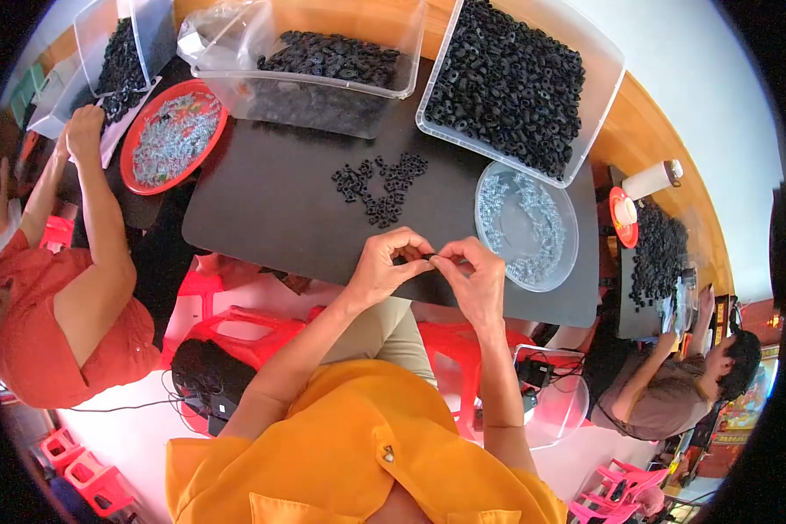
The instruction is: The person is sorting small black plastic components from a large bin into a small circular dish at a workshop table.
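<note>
My left hand (pixel 391 265) and my right hand (pixel 470 278) meet over the table's near edge, fingertips pinched together. Between them is a small black part (pixel 426 257), mostly covered by the fingers; it resembles the loose pieces on the table. Just beyond my hands lies a scattered group of small black ring-like parts (pixel 384 210). To the right of my right hand sits a round clear tray (pixel 571 229) holding many tiny pale, shiny pieces.
A clear bin (pixel 604 92) full of black parts stands at the back right, another clear bin (pixel 310 86) at the back. A red plate (pixel 133 155) of pale pieces lies left. One person (pixel 79 288) works at left, another (pixel 672 393) at right.
</note>
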Demonstrator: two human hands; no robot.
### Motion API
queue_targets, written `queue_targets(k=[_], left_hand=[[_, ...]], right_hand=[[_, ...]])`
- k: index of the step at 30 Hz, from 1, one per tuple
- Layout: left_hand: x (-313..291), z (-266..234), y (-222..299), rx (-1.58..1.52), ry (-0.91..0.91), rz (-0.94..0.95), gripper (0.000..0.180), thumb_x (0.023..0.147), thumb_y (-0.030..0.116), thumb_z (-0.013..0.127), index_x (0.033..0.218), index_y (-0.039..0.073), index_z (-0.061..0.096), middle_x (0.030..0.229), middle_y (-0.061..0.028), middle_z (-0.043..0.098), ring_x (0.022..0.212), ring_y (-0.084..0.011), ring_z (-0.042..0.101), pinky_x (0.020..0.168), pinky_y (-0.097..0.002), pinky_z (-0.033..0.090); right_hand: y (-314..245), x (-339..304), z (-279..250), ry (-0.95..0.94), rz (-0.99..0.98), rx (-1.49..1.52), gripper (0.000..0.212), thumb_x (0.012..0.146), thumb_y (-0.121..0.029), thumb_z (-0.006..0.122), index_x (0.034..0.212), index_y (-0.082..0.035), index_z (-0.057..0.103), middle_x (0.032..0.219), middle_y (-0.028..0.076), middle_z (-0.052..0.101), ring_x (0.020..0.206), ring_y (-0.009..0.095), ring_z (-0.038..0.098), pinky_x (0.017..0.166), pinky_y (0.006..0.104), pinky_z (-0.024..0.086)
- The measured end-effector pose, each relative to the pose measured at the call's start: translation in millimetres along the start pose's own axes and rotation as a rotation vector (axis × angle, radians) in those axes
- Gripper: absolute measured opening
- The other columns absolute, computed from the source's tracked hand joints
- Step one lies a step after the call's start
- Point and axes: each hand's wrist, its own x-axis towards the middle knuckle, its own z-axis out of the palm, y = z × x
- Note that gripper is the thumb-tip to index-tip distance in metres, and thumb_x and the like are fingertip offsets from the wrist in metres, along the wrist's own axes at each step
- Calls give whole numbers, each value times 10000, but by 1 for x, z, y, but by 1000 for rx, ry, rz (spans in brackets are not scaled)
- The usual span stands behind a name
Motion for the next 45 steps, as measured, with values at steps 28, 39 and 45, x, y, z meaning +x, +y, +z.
queue_targets(k=[28,39,45], left_hand=[[-1,-8,5,-83,-124,-72,135,747,-6,690,859,7,616,810,2,604,710,-49,546,662,-201,459],[-1,-6,6,-95,-117,-97,134,752,-14,681,857,17,605,837,-2,605,729,-49,553,674,-195,459],[0,-5,1,-145,-101,-79,142,776,-31,654,895,13,590,866,-17,606,777,-69,575,716,-218,486]], right_hand=[[34,97,56,-138,-329,-471,97,701,-60,663,782,-30,618,804,122,569,744,343,587,656,423,479],[31,74,26,-119,215,611,87,798,5,622,884,18,613,743,23,591,652,103,587,585,271,548],[27,53,7,-178,211,666,209,839,-47,585,1035,16,623,793,55,615,681,118,600,686,285,556]])
